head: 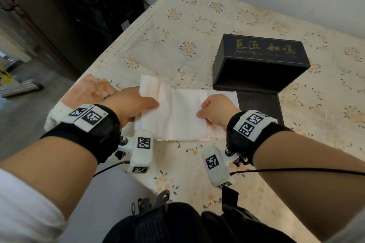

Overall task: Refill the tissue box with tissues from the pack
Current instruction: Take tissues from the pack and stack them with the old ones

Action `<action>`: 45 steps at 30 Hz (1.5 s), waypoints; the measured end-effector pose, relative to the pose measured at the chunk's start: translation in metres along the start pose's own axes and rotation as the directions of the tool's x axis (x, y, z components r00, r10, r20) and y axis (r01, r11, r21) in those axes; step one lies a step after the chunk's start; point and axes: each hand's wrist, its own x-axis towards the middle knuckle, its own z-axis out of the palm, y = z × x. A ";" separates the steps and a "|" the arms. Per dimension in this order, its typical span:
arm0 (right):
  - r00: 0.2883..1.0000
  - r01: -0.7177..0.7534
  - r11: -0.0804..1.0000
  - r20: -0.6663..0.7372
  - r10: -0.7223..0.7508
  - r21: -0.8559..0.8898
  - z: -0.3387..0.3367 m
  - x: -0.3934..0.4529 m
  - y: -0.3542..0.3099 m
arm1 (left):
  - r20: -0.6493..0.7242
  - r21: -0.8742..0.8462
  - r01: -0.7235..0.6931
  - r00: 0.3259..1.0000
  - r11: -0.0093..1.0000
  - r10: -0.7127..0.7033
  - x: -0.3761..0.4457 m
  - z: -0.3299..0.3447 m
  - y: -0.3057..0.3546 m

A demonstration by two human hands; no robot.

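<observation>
On the floral-clothed table (217,25) the tissue stack (183,116) lies at centre, left hand (134,104) and right hand (217,112) each with grip closed on an end, likely squaring it for the open black tissue box (260,53) at two o'clock

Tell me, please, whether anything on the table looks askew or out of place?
The tissue stack held by the left hand and right hand is uneven, its far-left sheets fanned out. The dark tissue box lies on its side, opening toward the person.
</observation>
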 end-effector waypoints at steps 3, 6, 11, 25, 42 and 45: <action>0.999 0.004 1.000 -0.048 -0.004 -0.012 0.001 0.001 0.002 | -0.002 0.005 -0.022 1.000 1.000 0.022 0.004 0.003 0.001; 0.997 0.000 1.000 -0.077 -0.002 -0.016 -0.001 0.002 0.005 | -0.009 0.016 -0.043 0.999 0.999 0.043 0.008 0.004 0.004; 0.996 -0.008 1.000 -0.090 0.007 -0.008 0.002 0.003 0.009 | -0.008 0.045 -0.052 0.999 0.998 0.053 0.011 0.003 0.006; 0.897 -0.281 0.952 -0.386 0.216 -0.121 -0.027 0.004 0.037 | -0.012 0.050 -0.031 0.999 0.998 0.032 0.016 0.010 0.002; 0.953 -0.302 0.896 -0.125 0.276 -0.326 -0.039 0.010 0.040 | -0.033 0.099 -0.019 0.999 0.995 0.023 0.013 0.010 0.003; 0.949 -0.278 0.950 -0.197 0.248 -0.142 -0.037 0.009 0.039 | -0.032 0.102 -0.019 0.999 0.995 0.022 0.012 0.011 0.004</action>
